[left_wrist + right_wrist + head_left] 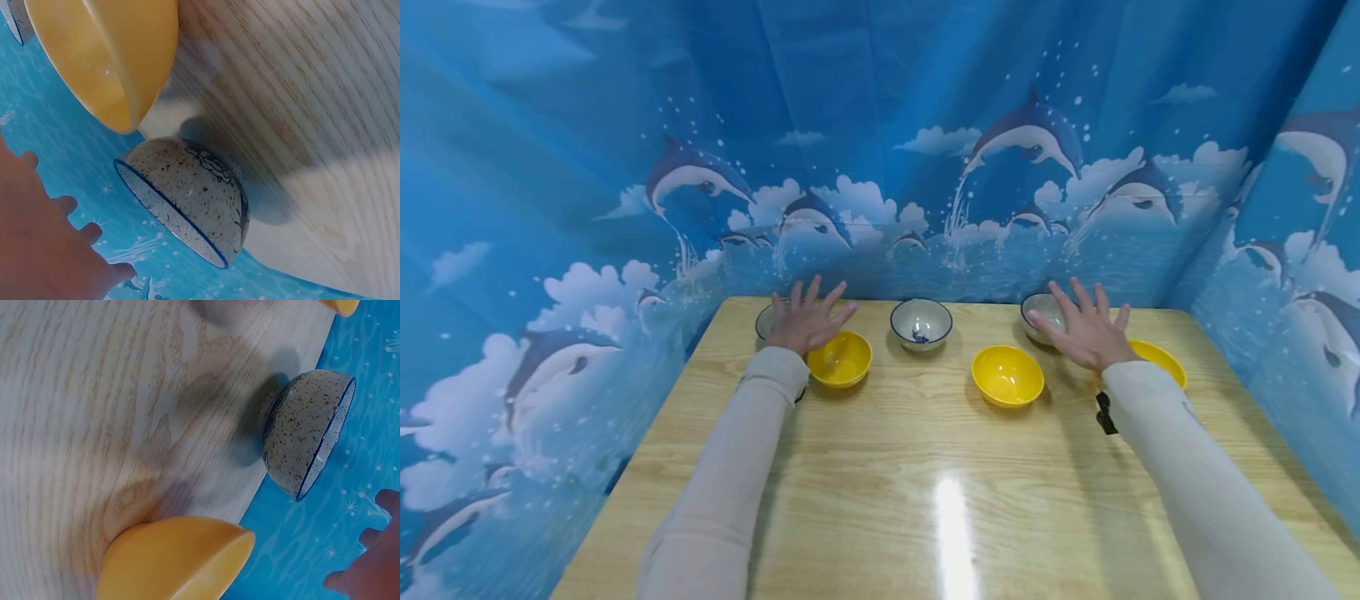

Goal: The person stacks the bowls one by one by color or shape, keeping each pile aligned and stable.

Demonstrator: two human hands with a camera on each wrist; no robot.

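**Left hand (805, 325) and right hand (1093, 333) spread wide above the table (880, 475)**

On the middle speckled bowl (921, 323) a small blue mark shows near the bottom of the inside, too small to make out. The left speckled bowl (181, 203) carries a dark printed pattern (212, 164) on its outer side, too blurred to make out. Dolphins and clouds are printed on the blue backdrop (865, 100) behind.

Both arms reach forward from the lower edge of the head view in pale sleeves, the left sleeve (722, 492) and the right sleeve (1210, 475). The palms face down, fingers fanned and thumbs pointing inward; each hand holds nothing. The left hand is over the left speckled bowl and beside the left yellow bowl (842, 362). The right hand is between the right speckled bowl (306, 431) and the right yellow bowl (1161, 358). The middle yellow bowl (1007, 377) stands between the hands, nearer the right.

In the head view the hands partly cover both outer speckled bowls, and the right hand and sleeve cover part of the right yellow bowl. Both wrist views cut the hands off at the frame edge. A small black item (1105, 414) beside the right sleeve is hard to identify.
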